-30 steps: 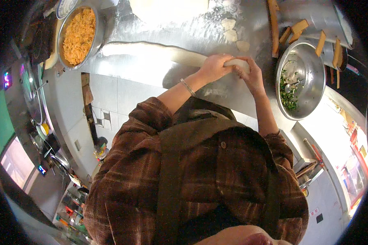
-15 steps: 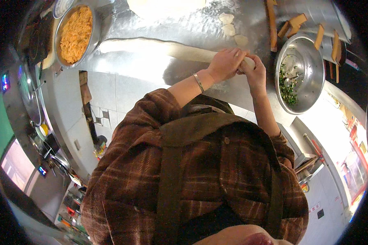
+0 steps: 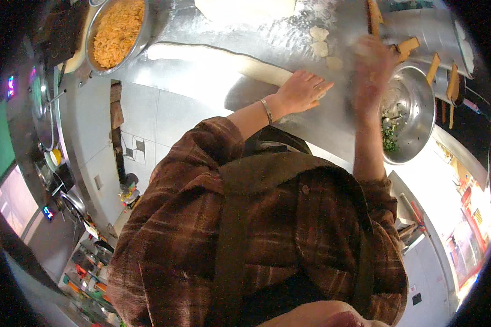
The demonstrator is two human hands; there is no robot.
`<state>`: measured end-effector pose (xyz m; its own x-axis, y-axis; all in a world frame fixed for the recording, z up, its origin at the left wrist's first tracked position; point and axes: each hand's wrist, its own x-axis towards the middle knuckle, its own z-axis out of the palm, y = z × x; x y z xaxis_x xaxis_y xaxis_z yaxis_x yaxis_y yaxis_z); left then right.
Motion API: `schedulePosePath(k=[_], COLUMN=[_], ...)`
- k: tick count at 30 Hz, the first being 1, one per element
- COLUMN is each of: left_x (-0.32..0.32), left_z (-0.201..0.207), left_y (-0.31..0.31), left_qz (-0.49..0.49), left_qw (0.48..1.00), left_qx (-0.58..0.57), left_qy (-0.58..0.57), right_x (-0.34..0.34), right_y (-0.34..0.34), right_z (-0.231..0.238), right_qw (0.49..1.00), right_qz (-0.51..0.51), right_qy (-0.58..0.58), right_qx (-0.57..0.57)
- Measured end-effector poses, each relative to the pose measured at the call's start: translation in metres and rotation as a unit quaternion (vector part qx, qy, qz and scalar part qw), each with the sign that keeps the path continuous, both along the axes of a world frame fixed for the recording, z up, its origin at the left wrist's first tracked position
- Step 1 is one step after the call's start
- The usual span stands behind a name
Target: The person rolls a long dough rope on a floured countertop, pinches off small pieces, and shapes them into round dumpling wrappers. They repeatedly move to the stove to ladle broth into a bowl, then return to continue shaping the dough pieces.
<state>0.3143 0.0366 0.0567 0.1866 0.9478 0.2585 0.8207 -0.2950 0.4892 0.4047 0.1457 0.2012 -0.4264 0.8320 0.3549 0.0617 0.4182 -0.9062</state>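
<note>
Fingers (image 3: 312, 82) of the left hand (image 3: 295, 94) lie close together and slightly bent, tips toward the right, back of the hand uppermost; the palm is hidden, so I cannot tell whether they pinch anything. The right hand (image 3: 373, 73) is a blur beside the rim of the right-hand bowl (image 3: 421, 111), and I cannot tell whether its fingers are spread, closed or gripping.

A long dough rope (image 3: 215, 59) lies on the bench (image 3: 322, 124), its long axis running left to right across the view and sloping down slightly toward the right. Its rounded left end points toward the left-hand bowl (image 3: 145, 34); its right end reaches the left hand and seems to pass under it. The rope is pale, smooth and matte, slender along its length.

The bench is shiny grey metal, streaked with white flour beyond the rope. A broad, flat dough sheet (image 3: 245, 7) spreads at the top edge, and small flattened dough pieces (image 3: 319, 49), roundish and cream-coloured, lie in an uneven row to its right. Both bowls are round polished metal: the left one is heaped with orange shreds (image 3: 119, 32), the right one holds finely chopped greens (image 3: 389, 139) on its near side. A narrow metallic bracelet (image 3: 267, 111) circles the left wrist, below a brown plaid sleeve (image 3: 202, 143).
</note>
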Motion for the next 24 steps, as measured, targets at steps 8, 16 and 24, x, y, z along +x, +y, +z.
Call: schedulePosePath(k=[8, 16, 24], left_x=[-0.056, -0.091, -0.114], left_z=[0.033, 0.037, 0.046], left_y=[-0.015, -0.041, -0.059], left_qz=[0.079, 0.123, 0.170], left_qw=[0.993, 0.977, 0.962], left_qx=[-0.005, -0.036, -0.029], left_qy=[0.088, 0.173, 0.210], right_x=[0.031, -0.012, -0.037], right_y=[-0.031, -0.011, -0.020], right_z=[-0.098, -0.126, -0.180], right_qw=[0.951, 0.914, 0.895], right_qz=[0.052, 0.072, 0.086], right_qy=[-0.287, -0.398, -0.409], right_qx=[-0.098, -0.027, 0.158])
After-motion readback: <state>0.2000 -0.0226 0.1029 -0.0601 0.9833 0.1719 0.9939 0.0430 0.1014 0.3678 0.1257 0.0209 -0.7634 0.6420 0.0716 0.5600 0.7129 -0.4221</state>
